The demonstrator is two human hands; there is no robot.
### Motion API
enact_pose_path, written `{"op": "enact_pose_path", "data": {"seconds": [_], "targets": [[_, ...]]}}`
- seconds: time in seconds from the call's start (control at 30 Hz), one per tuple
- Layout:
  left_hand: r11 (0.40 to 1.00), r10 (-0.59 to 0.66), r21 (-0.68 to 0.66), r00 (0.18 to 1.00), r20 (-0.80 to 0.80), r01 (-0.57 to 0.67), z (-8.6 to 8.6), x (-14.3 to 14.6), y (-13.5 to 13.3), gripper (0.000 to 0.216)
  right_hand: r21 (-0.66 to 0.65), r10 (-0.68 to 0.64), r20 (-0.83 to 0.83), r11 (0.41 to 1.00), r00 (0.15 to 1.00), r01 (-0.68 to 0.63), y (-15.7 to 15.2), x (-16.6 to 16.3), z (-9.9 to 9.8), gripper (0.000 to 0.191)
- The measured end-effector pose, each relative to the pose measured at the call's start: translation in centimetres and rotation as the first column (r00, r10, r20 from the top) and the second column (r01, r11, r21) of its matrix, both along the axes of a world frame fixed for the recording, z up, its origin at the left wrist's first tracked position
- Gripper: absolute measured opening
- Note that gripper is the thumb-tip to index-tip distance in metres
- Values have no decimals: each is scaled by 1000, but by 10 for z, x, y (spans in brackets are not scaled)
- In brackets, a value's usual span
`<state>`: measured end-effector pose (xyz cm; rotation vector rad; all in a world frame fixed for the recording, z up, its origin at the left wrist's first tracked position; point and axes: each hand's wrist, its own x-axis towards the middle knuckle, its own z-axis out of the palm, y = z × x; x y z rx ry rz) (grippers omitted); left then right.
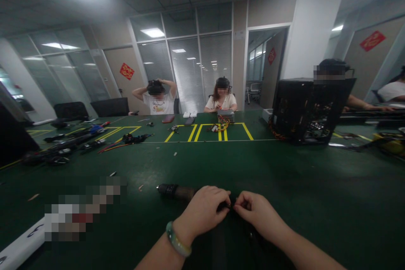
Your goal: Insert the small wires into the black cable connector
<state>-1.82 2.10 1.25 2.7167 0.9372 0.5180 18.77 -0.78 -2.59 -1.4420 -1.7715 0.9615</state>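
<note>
My left hand [207, 209] is low in the middle of the view, a green bangle [177, 239] on its wrist. Its thumb and fingers are pinched together at a small dark piece whose kind I cannot make out. Close by on the right, my right hand [257, 213] pinches at the same spot with thumb and forefinger. Just behind my left hand lies a dark cylindrical tool [172, 190], its near end hidden by that hand. Dark strands, perhaps cable, show dimly below my right hand.
A black computer case [311, 112] stands at the right on the green table [152, 160]. Cables and dark parts [69, 143] lie at the left. Bundled wires [224, 123] sit by a grey box. Two people face me across the table. A white strip [23, 242] fills the lower left.
</note>
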Motion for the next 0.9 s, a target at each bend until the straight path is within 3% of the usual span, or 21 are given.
{"op": "enact_pose_path", "data": {"seconds": [0.5, 0.9], "targets": [[997, 82, -4, 996, 30, -82, -11, 8, -3, 5, 18, -9, 36, 1000, 999, 8, 2, 1, 0, 10], [993, 112, -38, 993, 44, -111, -13, 9, -2, 18, -3, -5, 6, 1000, 1000, 5, 1, 1, 5, 11]]}}
